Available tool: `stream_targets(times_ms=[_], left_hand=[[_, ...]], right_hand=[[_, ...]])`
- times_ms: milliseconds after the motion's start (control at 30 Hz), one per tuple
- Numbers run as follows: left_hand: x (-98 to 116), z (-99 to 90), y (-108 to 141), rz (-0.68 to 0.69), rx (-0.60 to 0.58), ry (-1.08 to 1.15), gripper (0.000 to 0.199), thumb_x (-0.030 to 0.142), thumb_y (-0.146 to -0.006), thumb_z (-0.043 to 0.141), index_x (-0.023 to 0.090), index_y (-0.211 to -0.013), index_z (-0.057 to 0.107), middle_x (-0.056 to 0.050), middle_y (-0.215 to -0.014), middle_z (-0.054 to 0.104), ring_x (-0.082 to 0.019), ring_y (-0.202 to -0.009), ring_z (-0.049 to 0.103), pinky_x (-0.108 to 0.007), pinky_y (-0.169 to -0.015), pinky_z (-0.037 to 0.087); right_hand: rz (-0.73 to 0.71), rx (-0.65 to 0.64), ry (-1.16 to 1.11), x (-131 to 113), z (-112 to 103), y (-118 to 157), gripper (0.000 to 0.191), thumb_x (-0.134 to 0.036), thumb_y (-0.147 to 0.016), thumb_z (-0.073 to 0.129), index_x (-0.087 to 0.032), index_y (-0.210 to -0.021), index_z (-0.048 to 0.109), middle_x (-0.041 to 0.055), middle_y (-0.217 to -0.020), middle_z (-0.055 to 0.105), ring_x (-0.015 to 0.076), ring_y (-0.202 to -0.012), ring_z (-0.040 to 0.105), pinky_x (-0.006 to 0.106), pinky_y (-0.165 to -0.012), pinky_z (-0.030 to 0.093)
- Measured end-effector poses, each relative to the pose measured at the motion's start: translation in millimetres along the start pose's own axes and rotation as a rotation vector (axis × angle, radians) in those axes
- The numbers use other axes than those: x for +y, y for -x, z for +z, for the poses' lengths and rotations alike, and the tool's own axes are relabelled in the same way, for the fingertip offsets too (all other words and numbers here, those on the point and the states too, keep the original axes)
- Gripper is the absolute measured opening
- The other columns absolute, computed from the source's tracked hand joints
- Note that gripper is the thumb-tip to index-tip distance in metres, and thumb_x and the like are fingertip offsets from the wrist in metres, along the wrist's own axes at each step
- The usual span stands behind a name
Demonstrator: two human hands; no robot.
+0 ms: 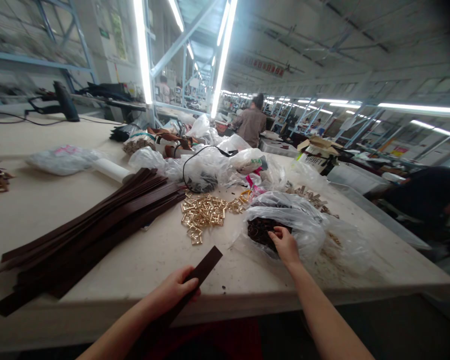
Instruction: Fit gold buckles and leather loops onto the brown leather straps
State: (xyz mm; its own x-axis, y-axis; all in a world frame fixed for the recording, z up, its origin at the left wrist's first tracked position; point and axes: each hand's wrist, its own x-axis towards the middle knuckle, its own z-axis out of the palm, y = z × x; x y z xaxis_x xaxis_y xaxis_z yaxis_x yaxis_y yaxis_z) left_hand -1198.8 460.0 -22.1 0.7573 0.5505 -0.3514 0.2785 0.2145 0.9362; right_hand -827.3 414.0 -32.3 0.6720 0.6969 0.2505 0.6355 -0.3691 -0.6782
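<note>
My left hand (183,287) is closed round a dark brown strap (210,260) near its squared end, at the table's front edge. At the mouth of a clear plastic bag (307,225), my right hand (284,242) has its fingertips on small dark brown pieces (260,230); the fingers are bent together, and whether a piece is between them is too small to tell. A pile of gold-coloured metal buckles (206,212) lies between the hands, farther back. On the left rests a long bundle of dark brown straps (93,230).
Crumpled plastic bags (206,170) and a white roll (110,170) lie across the back of the pale table (135,280). A black cable loops there. A person (252,120) stands beyond the table; a dark sleeve shows at far right.
</note>
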Motion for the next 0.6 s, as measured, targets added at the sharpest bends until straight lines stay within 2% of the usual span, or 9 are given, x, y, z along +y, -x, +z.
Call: stream_targets(times_ms=[133, 233, 333, 400, 500, 600], left_hand=[[0.8, 0.7, 1.5, -0.002, 0.003, -0.016, 0.026, 0.041, -0.076, 0.049, 0.017, -0.084, 0.046, 0.001, -0.068, 0.058, -0.014, -0.06, 0.053, -0.025, -0.057, 0.042], [-1.0, 0.7, 0.8, 0.006, 0.004, -0.015, 0.025, 0.04, -0.076, 0.048, 0.017, -0.086, 0.046, 0.001, -0.069, 0.058, -0.014, -0.06, 0.053, -0.025, -0.057, 0.042], [-0.4, 1.4, 2.5, 0.012, 0.011, -0.016, 0.025, 0.04, -0.077, 0.048, 0.017, -0.086, 0.046, 0.001, -0.069, 0.059, -0.014, -0.062, 0.054, -0.026, -0.059, 0.043], [4.7, 3.2, 7.4, 0.006, 0.012, -0.027, 0.025, 0.04, -0.077, 0.047, 0.017, -0.085, 0.047, 0.0, -0.069, 0.059, -0.015, -0.063, 0.055, -0.026, -0.061, 0.043], [20.1, 8.3, 19.6, 0.016, 0.004, -0.07, 0.024, 0.04, -0.078, 0.046, 0.016, -0.084, 0.049, 0.001, -0.069, 0.059, -0.015, -0.065, 0.055, -0.025, -0.063, 0.042], [36.7, 14.9, 29.7, 0.075, 0.031, -0.163, 0.023, 0.037, -0.08, 0.043, 0.016, -0.083, 0.051, 0.001, -0.068, 0.059, -0.014, -0.065, 0.054, -0.024, -0.064, 0.041]], right_hand=[[0.097, -0.04, -0.142, 2.5, 0.9, -0.3, 0.033, -0.049, -0.064, 0.059, -0.017, -0.074, 0.059, 0.0041, -0.068, 0.063, 0.0189, -0.065, 0.059, 0.031, -0.061, 0.046], [0.183, -0.066, -0.267, 1.1, -3.8, -0.4, 0.035, -0.051, -0.065, 0.057, -0.017, -0.073, 0.057, 0.0038, -0.065, 0.062, 0.0178, -0.061, 0.059, 0.028, -0.053, 0.048], [0.229, -0.098, -0.391, -9.3, -11.9, 4.4, 0.035, -0.051, -0.067, 0.056, -0.018, -0.077, 0.056, 0.0045, -0.071, 0.064, 0.0176, -0.066, 0.061, 0.027, -0.053, 0.049], [0.234, -0.148, -0.473, -23.3, -16.0, 15.0, 0.035, -0.052, -0.071, 0.052, -0.019, -0.081, 0.056, 0.0055, -0.081, 0.066, 0.018, -0.072, 0.063, 0.028, -0.057, 0.05], [0.269, -0.309, -0.659, -54.2, -14.5, 45.3, 0.034, -0.052, -0.075, 0.048, -0.02, -0.083, 0.058, 0.006, -0.092, 0.066, 0.0182, -0.08, 0.063, 0.028, -0.062, 0.051], [0.468, -0.498, -0.991, -90.0, -2.9, 84.3, 0.029, -0.048, -0.069, 0.062, -0.02, -0.076, 0.059, 0.0015, -0.08, 0.066, 0.0145, -0.07, 0.062, 0.023, -0.055, 0.047]])
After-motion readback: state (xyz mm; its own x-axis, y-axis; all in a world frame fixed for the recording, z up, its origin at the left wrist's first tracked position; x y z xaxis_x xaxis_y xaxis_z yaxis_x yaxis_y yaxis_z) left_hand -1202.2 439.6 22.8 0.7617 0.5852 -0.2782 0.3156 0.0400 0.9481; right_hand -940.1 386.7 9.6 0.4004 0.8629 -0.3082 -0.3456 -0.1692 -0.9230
